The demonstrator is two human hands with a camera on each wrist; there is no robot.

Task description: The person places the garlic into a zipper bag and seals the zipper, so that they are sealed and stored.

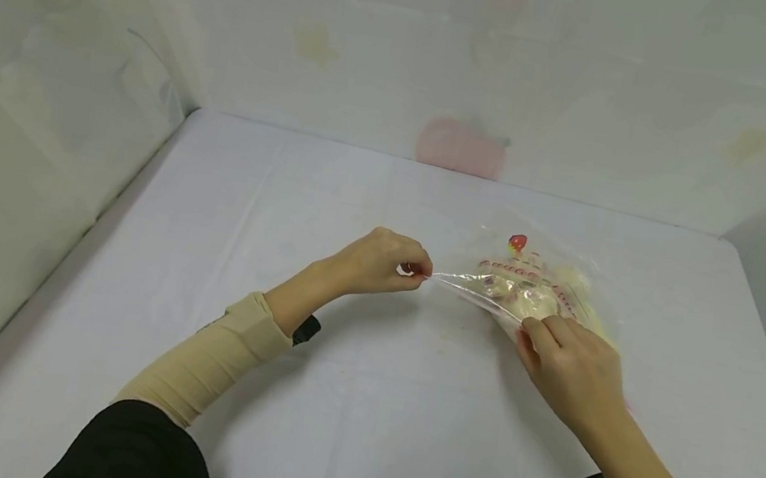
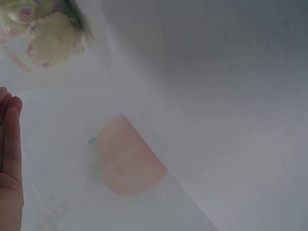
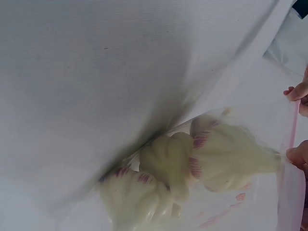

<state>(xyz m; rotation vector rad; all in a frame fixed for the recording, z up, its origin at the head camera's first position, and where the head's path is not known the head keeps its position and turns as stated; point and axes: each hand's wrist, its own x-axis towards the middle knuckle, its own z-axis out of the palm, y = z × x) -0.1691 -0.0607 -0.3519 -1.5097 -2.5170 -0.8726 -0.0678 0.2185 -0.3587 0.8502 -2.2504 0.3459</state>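
Note:
A clear zip bag [image 1: 515, 270] with red printing lies on the table, its mouth edge drawn taut between my hands. Inside are several pale garlic bulbs [image 3: 226, 156] with purple streaks, seen closest in the right wrist view. My left hand [image 1: 379, 262] pinches the left end of the bag's edge between thumb and fingertips. Further along that edge, my right hand [image 1: 570, 368] pinches the plastic, thumb and curled fingers on it. A pink strip [image 3: 291, 197] runs along the mouth in the right wrist view. Whether the mouth is sealed I cannot tell.
A white cloth covers the table [image 1: 338, 418]. Pale sheeting with faded fruit prints hangs as a wall [image 1: 575, 93] behind and a left wall [image 1: 29, 129]. Dark wrist mounts sit at both cuffs.

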